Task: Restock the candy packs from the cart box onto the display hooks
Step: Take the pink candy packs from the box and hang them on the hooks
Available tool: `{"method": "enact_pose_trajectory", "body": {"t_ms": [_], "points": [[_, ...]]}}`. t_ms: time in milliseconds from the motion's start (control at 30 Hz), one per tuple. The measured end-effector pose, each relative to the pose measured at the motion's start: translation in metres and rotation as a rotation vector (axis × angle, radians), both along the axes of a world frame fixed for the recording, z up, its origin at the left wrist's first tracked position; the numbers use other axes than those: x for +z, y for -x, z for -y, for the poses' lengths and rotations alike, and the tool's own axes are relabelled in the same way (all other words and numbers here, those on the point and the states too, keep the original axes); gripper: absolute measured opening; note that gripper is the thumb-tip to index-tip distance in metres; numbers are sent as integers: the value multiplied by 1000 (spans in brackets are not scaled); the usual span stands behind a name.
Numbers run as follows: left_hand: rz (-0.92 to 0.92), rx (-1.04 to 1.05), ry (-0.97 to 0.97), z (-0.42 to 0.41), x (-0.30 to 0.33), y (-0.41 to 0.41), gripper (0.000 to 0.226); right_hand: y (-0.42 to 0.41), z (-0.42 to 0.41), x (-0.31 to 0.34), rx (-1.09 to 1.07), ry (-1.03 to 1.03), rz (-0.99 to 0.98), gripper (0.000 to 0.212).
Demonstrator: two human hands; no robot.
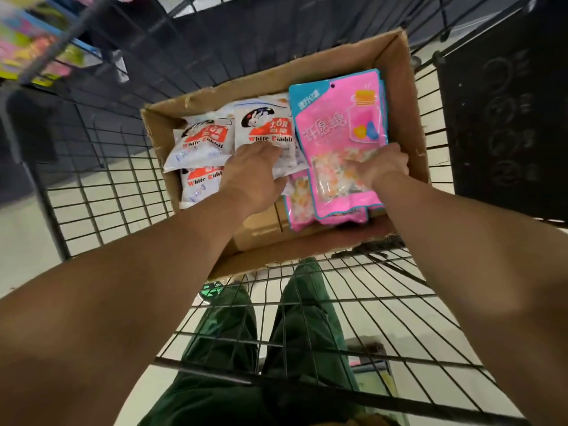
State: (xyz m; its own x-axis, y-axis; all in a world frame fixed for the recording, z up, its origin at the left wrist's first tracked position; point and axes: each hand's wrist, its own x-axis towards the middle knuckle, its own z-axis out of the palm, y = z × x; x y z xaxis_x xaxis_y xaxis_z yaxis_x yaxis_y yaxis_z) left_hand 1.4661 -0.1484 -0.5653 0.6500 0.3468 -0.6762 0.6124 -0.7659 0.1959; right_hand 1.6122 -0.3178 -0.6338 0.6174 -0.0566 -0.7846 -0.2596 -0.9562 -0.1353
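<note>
An open cardboard box (pixel 412 96) sits in a black wire cart (pixel 101 192). Its left half holds white White Rabbit candy packs (pixel 199 142); its right half holds a stack of pink candy packs (pixel 335 118) with a blue top band and a hang hole. My left hand (pixel 252 173) lies palm down on a White Rabbit pack (pixel 261 124) in the middle, fingers spread. My right hand (pixel 381 167) closes on the lower right edge of the top pink pack, fingers curled over it. No display hooks are clearly visible.
Blurred colourful goods (pixel 33 50) hang at the far upper left beyond the cart. A dark panel (pixel 504 112) stands to the right of the cart. My legs in green trousers (pixel 276 348) show below through the cart wire, on a pale floor.
</note>
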Motion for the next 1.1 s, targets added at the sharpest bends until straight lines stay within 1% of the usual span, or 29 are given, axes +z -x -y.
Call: {"method": "enact_pose_trajectory", "body": {"t_ms": [100, 133, 200, 267, 333, 367, 467, 500, 533, 567, 633, 667, 733, 767, 800, 833, 867, 900, 933, 967, 1000, 1033, 1067, 1100], "points": [[-63, -94, -13, -1, -3, 5, 66, 1, 7, -1, -73, -56, 68, 101], [-79, -114, -15, -2, -3, 6, 67, 2, 8, -2, -138, -123, 56, 102], [-93, -119, -2, -3, -2, 6, 67, 8, 9, 3, -241, -260, -21, 91], [-90, -50, 37, -1, 3, 0, 66, 12, 20, -6, -337, -329, -63, 89], [-58, 99, 97, 3, 10, -8, 64, 18, 29, -4, -434, -411, -76, 89], [-29, 181, 123, 6, 14, -12, 63, 21, 32, 4, -453, -448, -67, 81], [97, 448, 233, 14, 28, -26, 64, 27, 44, 41, -505, -610, -69, 34], [135, 561, 289, 16, 31, -30, 66, 28, 52, 51, -530, -677, -117, 27], [163, 679, 352, 19, 34, -33, 68, 28, 57, 61, -543, -749, -187, 28], [180, 790, 419, 20, 35, -36, 69, 28, 61, 72, -529, -823, -280, 34], [201, 956, 571, 23, 35, -38, 63, 28, 64, 81, -431, -880, -487, 61], [222, 1018, 626, 24, 35, -37, 60, 29, 61, 81, -379, -885, -560, 65], [225, 1123, 652, 22, 29, -32, 57, 35, 51, 82, -309, -875, -631, 58], [232, 1167, 644, 19, 28, -26, 51, 38, 45, 81, -280, -854, -635, 54], [241, 1210, 638, 14, 24, -19, 46, 42, 36, 80, -266, -826, -616, 47], [241, 1249, 628, 10, 21, -10, 44, 44, 29, 78, -285, -783, -550, 37], [243, 1293, 627, 5, 17, 0, 45, 45, 23, 69, -342, -733, -429, 29], [259, 1340, 624, -2, 12, 12, 42, 43, 19, 58, -403, -669, -263, 28], [278, 1385, 605, -6, 7, 22, 33, 40, 15, 44, -419, -598, -111, 34], [283, 1440, 555, -12, 4, 31, 24, 36, 13, 30, -380, -536, -21, 47], [273, 1473, 485, -18, 1, 41, 22, 33, 10, 17, -301, -483, 35, 61], [247, 1483, 400, -24, -3, 48, 28, 31, 9, 5, -234, -433, 54, 73], [216, 1455, 340, -28, -6, 54, 45, 28, 7, -2, -216, -421, 49, 81], [203, 1430, 306, -31, -9, 58, 66, 26, 4, -14, -242, -435, 30, 86]]}}
